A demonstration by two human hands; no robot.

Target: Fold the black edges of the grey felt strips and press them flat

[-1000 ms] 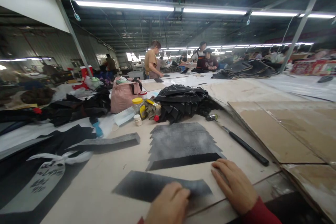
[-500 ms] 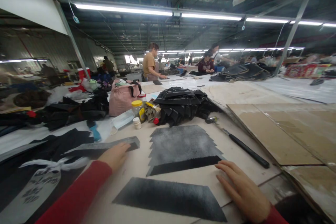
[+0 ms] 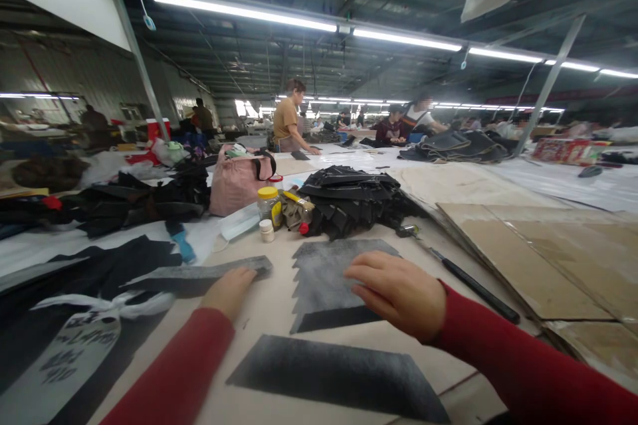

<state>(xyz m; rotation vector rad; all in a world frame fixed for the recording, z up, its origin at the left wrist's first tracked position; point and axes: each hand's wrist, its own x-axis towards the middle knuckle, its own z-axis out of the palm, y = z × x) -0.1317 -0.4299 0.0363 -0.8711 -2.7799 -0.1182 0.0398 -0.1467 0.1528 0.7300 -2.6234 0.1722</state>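
My left hand point(image 3: 230, 293) lies with its fingers stretched over the right end of a dark grey strip of fabric point(image 3: 194, 277), pressed flat rather than wrapped around it. Over the right part of a fan of overlapping grey fabric pieces point(image 3: 323, 272) is my right hand point(image 3: 399, 289), fingers slightly bent and apart, nothing seen in them. Whether its fingertips touch the pieces is unclear. Nearer to me, a single dark grey slanted piece point(image 3: 333, 372) rests flat on the pale tabletop point(image 3: 264, 325).
Behind the fan stand a heap of black pieces point(image 3: 349, 196), a yellow-lidded jar point(image 3: 269, 206), a small white bottle point(image 3: 266, 231) and a pink bag point(image 3: 236, 182). A black-handled tool point(image 3: 478, 289) and cardboard sheets point(image 3: 528, 265) lie right; a tagged dark bundle point(image 3: 84, 345) lies left. Co-workers stand farther back.
My right hand has moved left and away from me, from beside the fan's near right corner to over its right part. My left hand stays on the strip. The view has shifted slightly.
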